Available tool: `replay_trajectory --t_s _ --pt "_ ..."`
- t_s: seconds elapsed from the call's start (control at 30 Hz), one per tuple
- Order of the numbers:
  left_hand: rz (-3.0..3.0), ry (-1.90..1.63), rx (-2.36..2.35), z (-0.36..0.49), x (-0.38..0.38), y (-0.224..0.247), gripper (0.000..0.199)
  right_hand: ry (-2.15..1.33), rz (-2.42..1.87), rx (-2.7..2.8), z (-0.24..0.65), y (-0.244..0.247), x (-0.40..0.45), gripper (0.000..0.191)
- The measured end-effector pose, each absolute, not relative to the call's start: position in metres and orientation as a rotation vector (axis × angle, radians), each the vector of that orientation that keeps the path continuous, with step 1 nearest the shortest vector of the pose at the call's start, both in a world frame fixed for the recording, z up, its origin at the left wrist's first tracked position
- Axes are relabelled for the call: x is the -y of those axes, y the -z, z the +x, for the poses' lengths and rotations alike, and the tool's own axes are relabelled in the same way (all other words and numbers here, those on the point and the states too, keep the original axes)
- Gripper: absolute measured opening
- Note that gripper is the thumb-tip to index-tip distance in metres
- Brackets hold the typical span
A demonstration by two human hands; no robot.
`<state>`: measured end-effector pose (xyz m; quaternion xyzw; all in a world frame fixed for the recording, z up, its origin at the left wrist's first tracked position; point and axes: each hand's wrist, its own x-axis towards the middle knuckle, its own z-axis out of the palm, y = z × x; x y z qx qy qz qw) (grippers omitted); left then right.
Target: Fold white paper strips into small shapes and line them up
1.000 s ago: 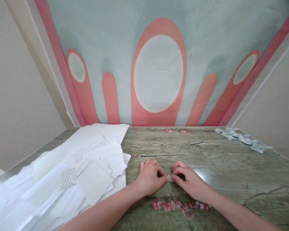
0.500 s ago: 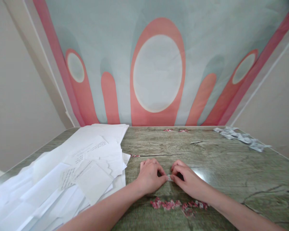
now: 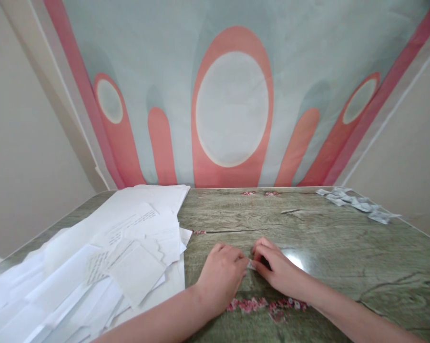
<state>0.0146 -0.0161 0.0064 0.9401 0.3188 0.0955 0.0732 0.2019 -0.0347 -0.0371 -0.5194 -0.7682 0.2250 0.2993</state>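
Observation:
A small whitish piece point(image 3: 251, 265), apparently paper, shows between my two hands above the wood-patterned table point(image 3: 232, 214). My left hand point(image 3: 224, 274) has its fingers bent together at the left end of the piece, its back turned up and hiding most of the grip. From the right, my right hand point(image 3: 275, 267) pinches the piece between thumb and forefinger. Both hands are low over the table, fingertips nearly meeting.
A wide heap of white paper sheets and scraps point(image 3: 139, 271), some printed, covers the table's left side. Several small folded whitish pieces point(image 3: 361, 206) lie along the back right edge. Behind the table rises a patterned panel point(image 3: 179, 57).
My left hand has rolled over so its back faces up more, and its wrist has dropped a little nearer. My right hand has hardly moved.

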Motion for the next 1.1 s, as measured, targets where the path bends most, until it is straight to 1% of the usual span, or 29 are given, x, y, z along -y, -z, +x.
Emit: replay_trajectory --t_s 0.27,0.47,0.8,0.97,1.1 --pt "3.01 -0.214 -0.96 0.018 0.019 0.001 0.016 -0.586 -1.386 2.028 0.201 0.039 0.036 0.015" --pt "3.078 -0.147 -0.887 0.02 0.018 -0.001 0.01 -0.557 -1.426 2.015 0.2 0.038 0.038 0.015" --pt "3.242 -0.075 -0.811 0.023 0.025 0.0 0.01 -0.458 -1.411 2.056 0.199 0.036 0.042 0.015" --pt "3.279 -0.026 -0.802 0.024 0.025 0.001 0.012 -0.29 -1.412 2.157 0.198 0.032 0.049 0.007" --pt "3.299 -0.019 -0.798 0.027 0.026 0.0 0.012 -0.047 -1.34 2.29 0.198 0.032 0.057 0.015"
